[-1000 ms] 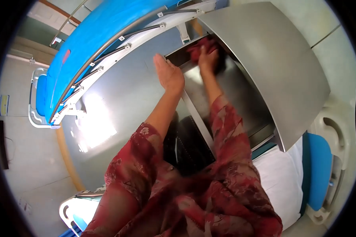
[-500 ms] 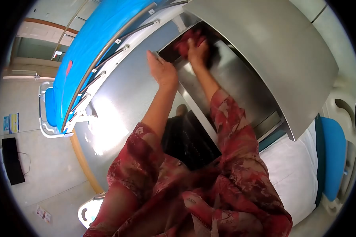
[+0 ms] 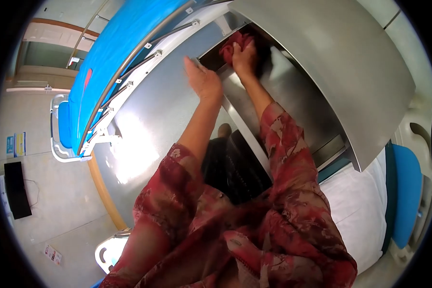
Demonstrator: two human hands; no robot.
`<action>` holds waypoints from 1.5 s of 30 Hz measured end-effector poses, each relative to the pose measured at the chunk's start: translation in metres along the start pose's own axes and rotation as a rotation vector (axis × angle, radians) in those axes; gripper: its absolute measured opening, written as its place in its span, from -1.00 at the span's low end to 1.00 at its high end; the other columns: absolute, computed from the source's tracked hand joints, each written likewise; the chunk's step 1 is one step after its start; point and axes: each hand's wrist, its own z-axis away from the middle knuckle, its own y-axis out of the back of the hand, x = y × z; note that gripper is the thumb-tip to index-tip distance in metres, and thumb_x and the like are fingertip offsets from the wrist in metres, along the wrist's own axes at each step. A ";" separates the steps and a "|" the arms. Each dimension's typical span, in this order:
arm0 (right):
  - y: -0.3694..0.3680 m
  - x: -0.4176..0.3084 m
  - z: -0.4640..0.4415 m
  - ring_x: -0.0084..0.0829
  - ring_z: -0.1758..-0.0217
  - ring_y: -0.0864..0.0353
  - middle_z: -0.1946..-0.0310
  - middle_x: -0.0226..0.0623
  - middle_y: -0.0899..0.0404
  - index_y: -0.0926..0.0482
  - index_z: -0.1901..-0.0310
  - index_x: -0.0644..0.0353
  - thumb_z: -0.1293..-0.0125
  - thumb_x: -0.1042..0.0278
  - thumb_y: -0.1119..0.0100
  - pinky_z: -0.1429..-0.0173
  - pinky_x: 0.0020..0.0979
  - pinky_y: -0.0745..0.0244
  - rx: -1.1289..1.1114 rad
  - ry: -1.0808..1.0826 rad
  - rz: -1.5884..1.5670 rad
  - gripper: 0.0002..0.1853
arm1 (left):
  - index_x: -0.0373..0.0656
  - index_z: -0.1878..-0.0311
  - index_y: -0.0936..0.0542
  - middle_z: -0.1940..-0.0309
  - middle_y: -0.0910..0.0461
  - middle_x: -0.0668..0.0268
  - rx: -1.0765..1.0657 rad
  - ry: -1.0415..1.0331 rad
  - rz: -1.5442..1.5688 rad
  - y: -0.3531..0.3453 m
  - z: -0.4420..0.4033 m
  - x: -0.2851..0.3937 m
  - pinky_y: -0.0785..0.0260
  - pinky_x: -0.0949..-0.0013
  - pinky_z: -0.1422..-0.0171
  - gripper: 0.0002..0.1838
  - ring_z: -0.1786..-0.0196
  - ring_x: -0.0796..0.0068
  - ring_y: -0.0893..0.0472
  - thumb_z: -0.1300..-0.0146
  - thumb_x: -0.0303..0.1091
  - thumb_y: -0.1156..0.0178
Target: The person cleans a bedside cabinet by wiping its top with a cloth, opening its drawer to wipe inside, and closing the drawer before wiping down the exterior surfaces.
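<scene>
My right hand (image 3: 245, 58) is closed around a crumpled dark red cloth (image 3: 232, 47). It reaches into the far corner of a pulled-out metal drawer (image 3: 300, 103), with the cloth close to the inner wall. Part of the cloth is hidden behind my fingers. My left hand (image 3: 205, 82) is outside the drawer by the far end of its front rim (image 3: 247, 135), palm turned inward and fingers stretched out. Whether it touches the rim, I cannot tell.
A grey metal cabinet top (image 3: 331, 57) overhangs the drawer. On the left stands a bed with a blue mattress (image 3: 101, 53) and metal side rail (image 3: 108, 96). Another bed with white bedding (image 3: 360, 211) lies at right. Below is a shiny grey floor (image 3: 144, 120).
The view has shifted slightly. The cloth and my right hand, blurred before, now show more sharply in the same far corner. My left hand stays by the drawer's front.
</scene>
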 end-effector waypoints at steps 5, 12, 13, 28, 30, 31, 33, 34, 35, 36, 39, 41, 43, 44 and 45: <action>-0.021 0.040 0.029 0.11 0.04 -0.62 0.11 0.09 -0.63 -0.55 0.11 0.27 -0.20 0.31 -0.30 -0.09 -0.07 -0.50 -0.424 0.566 -0.050 -0.71 | -0.33 -0.46 -0.18 -0.36 -0.33 -0.15 -0.016 0.034 0.071 0.001 0.001 0.008 -0.14 0.12 -0.49 -0.45 -0.42 -0.13 -0.30 -0.43 -0.48 0.08; 0.004 -0.011 -0.010 0.16 0.01 -0.59 0.14 0.16 -0.62 -0.51 0.07 0.33 -0.27 0.24 -0.26 -0.04 -0.02 -0.48 -0.042 0.126 0.072 -0.65 | -0.43 -0.44 -0.18 -0.41 -0.25 -0.17 -0.004 0.016 0.029 0.000 -0.003 0.003 -0.06 0.14 -0.56 -0.45 -0.47 -0.10 -0.24 -0.42 -0.49 0.08; -0.002 -0.008 -0.002 0.15 0.02 -0.59 0.13 0.15 -0.61 -0.51 0.07 0.32 -0.27 0.26 -0.25 -0.03 -0.03 -0.48 -0.063 0.230 0.103 -0.68 | -0.43 -0.44 -0.18 -0.41 -0.25 -0.17 0.020 0.021 0.021 0.000 -0.003 0.000 -0.06 0.14 -0.56 -0.45 -0.47 -0.10 -0.24 -0.42 -0.49 0.08; -0.014 0.024 0.018 0.26 0.08 -0.53 0.20 0.19 -0.57 -0.44 0.14 0.33 -0.32 0.25 -0.21 0.02 0.02 -0.41 -0.372 0.587 0.128 -0.70 | -0.37 -0.46 -0.16 -0.41 -0.26 -0.15 0.023 0.036 0.092 0.001 -0.003 0.008 -0.08 0.11 -0.54 -0.42 -0.45 -0.13 -0.25 -0.40 -0.46 0.05; -0.024 0.052 0.025 0.21 0.08 -0.56 0.16 0.15 -0.60 -0.45 0.10 0.31 -0.31 0.24 -0.21 0.02 -0.01 -0.43 -0.607 0.584 0.084 -0.69 | -0.39 -0.43 -0.21 -0.33 -0.33 -0.23 0.085 -0.007 0.043 0.000 -0.002 0.005 -0.21 0.13 -0.46 -0.47 -0.39 -0.18 -0.34 -0.42 -0.47 0.10; -0.014 0.037 0.022 0.20 0.05 -0.57 0.13 0.15 -0.60 -0.47 0.05 0.32 -0.31 0.22 -0.20 0.00 -0.01 -0.45 -0.627 0.464 -0.034 -0.66 | -0.41 -0.42 -0.22 -0.34 -0.33 -0.22 0.107 -0.034 0.031 -0.005 -0.003 -0.002 -0.18 0.13 -0.49 -0.47 -0.40 -0.17 -0.33 -0.42 -0.47 0.09; -0.006 0.026 0.010 0.18 -0.01 -0.58 0.06 0.17 -0.61 -0.49 -0.04 0.34 -0.32 0.18 -0.17 -0.05 -0.04 -0.46 -0.398 0.364 -0.009 -0.59 | -0.27 -0.50 -0.10 -0.46 -0.21 -0.06 -0.006 0.043 0.012 -0.003 -0.004 -0.005 -0.04 0.09 -0.57 -0.36 -0.49 -0.09 -0.20 -0.37 -0.43 0.03; -0.005 0.029 -0.003 0.16 -0.05 -0.59 0.03 0.17 -0.61 -0.49 -0.08 0.34 -0.33 0.15 -0.16 -0.07 -0.05 -0.47 -0.149 0.386 0.126 -0.56 | -0.25 -0.51 -0.09 -0.47 -0.19 -0.05 0.012 0.028 -0.015 -0.007 -0.003 -0.009 -0.04 0.09 -0.57 -0.36 -0.50 -0.08 -0.19 -0.38 -0.42 0.04; -0.003 0.025 -0.017 0.17 -0.05 -0.58 0.04 0.18 -0.61 -0.48 -0.09 0.36 -0.32 0.15 -0.17 -0.09 -0.06 -0.47 -0.110 0.380 0.129 -0.54 | -0.24 -0.51 -0.09 -0.46 -0.20 -0.05 0.029 0.032 0.007 -0.012 -0.004 -0.010 -0.04 0.08 -0.56 -0.35 -0.49 -0.08 -0.20 -0.37 -0.43 0.03; -0.005 0.022 -0.021 0.17 -0.05 -0.57 0.04 0.20 -0.60 -0.48 -0.09 0.37 -0.32 0.14 -0.18 -0.10 -0.07 -0.46 -0.069 0.366 0.135 -0.53 | -0.24 -0.51 -0.10 -0.46 -0.21 -0.05 0.041 0.036 0.026 -0.012 -0.003 -0.014 -0.04 0.06 -0.56 -0.35 -0.49 -0.09 -0.20 -0.37 -0.44 0.02; -0.020 0.031 -0.002 0.16 -0.02 -0.58 0.05 0.17 -0.61 -0.49 -0.10 0.31 -0.32 0.20 -0.17 -0.09 -0.09 -0.47 -0.087 0.614 0.286 -0.58 | -0.23 -0.51 -0.11 -0.44 -0.23 -0.06 0.010 0.095 0.098 0.000 -0.003 0.002 -0.06 0.05 -0.54 -0.33 -0.48 -0.10 -0.22 -0.32 -0.48 0.00; -0.053 0.118 0.002 0.14 -0.02 -0.60 0.06 0.13 -0.62 -0.50 -0.09 0.27 -0.32 0.23 -0.17 -0.09 -0.10 -0.48 -0.336 0.596 0.213 -0.61 | -0.24 -0.50 -0.11 -0.43 -0.24 -0.07 0.026 0.081 0.099 0.000 -0.002 0.003 -0.07 0.04 -0.53 -0.32 -0.47 -0.11 -0.22 -0.31 -0.49 -0.02; -0.048 0.113 0.006 0.11 -0.01 -0.61 0.06 0.09 -0.63 -0.51 -0.09 0.22 -0.31 0.26 -0.17 -0.08 -0.12 -0.48 -0.580 0.579 0.140 -0.64 | -0.26 -0.49 -0.12 -0.43 -0.24 -0.08 0.043 0.060 0.103 0.004 -0.003 0.005 -0.08 0.03 -0.52 -0.31 -0.47 -0.12 -0.22 -0.29 -0.50 -0.04; -0.020 0.056 0.015 0.06 -0.02 -0.62 0.06 0.05 -0.63 -0.51 -0.08 0.19 -0.32 0.28 -0.17 -0.09 -0.14 -0.48 -0.577 0.430 0.066 -0.66 | -0.27 -0.49 -0.13 -0.42 -0.24 -0.09 0.044 0.038 0.110 0.007 -0.002 0.005 -0.07 0.03 -0.52 -0.32 -0.47 -0.12 -0.22 -0.29 -0.50 -0.04; -0.005 0.021 0.018 0.02 -0.03 -0.63 0.07 0.02 -0.64 -0.51 -0.07 0.16 -0.32 0.29 -0.18 -0.10 -0.17 -0.48 -0.568 0.279 -0.005 -0.68 | -0.28 -0.48 -0.14 -0.42 -0.24 -0.10 0.038 0.015 0.119 0.007 -0.002 0.005 -0.07 0.03 -0.52 -0.33 -0.47 -0.13 -0.21 -0.29 -0.50 -0.04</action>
